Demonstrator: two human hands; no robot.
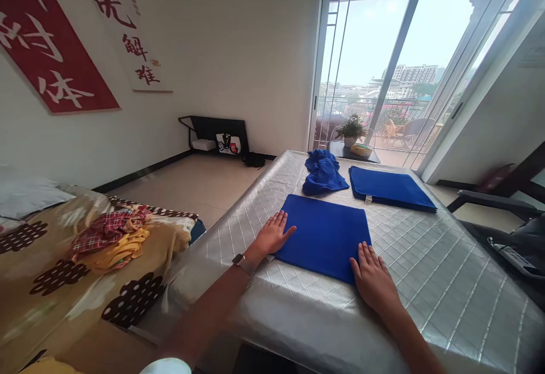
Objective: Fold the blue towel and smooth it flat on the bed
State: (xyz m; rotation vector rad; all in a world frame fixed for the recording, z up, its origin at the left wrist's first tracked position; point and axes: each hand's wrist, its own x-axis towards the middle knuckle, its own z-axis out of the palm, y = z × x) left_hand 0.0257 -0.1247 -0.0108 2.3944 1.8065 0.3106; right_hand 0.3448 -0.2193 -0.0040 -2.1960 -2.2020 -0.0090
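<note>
A flat, folded blue cloth (321, 238) lies before me on a silver quilted surface (426, 260). On its left edge rests my left hand (273, 233), fingers stretched out and thumb apart, a watch on the wrist. My right hand (374, 274) lies flat at the cloth's right edge, its fingers extended over the border. Farther back on the right is a neat stack of folded blue cloths (389, 187) with a small pale tag at its front edge. Left of that stack sits a crumpled blue cloth (324, 172).
At the left, a bed (46, 300) with a patterned cover bears a heap of plaid and yellow cloth (113, 238). A black chair (498, 204) stands at the right. Beyond the silver surface, a small table (338, 150) holds a potted plant (351, 130) by the sliding door.
</note>
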